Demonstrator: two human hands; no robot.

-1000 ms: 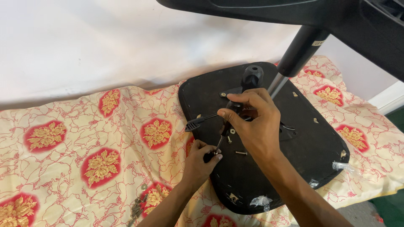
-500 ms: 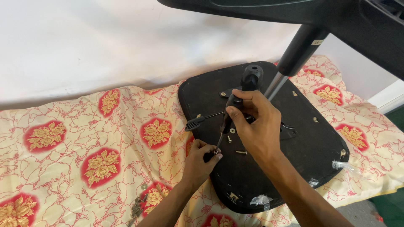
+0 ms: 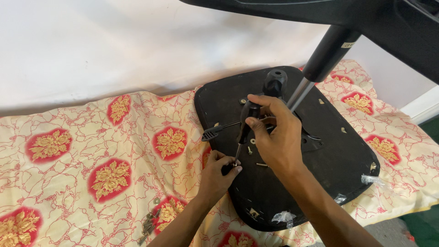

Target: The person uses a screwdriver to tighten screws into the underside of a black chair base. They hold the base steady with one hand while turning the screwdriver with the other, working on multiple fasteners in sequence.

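A black chair seat base [image 3: 338, 151] lies upside down on a floral cloth. My right hand [image 3: 279, 137] grips the black handle of a screwdriver [image 3: 245, 126], whose shaft slants down to the seat's left part. My left hand [image 3: 219, 171] pinches the shaft's tip against the seat, fingers closed around a small part there that I cannot make out. A black lever [image 3: 215, 132] sticks out to the left of the mechanism under my right hand.
The cream cloth with red and gold flowers [image 3: 91, 169] covers the surface. Several loose bolts [image 3: 148, 226] lie on it at the lower left. A gas cylinder [image 3: 315, 68] and black chair part hang above at the top right. A white wall is behind.
My right hand has turned slightly on the screwdriver handle. My left hand stays at the tip; the seat has not moved.
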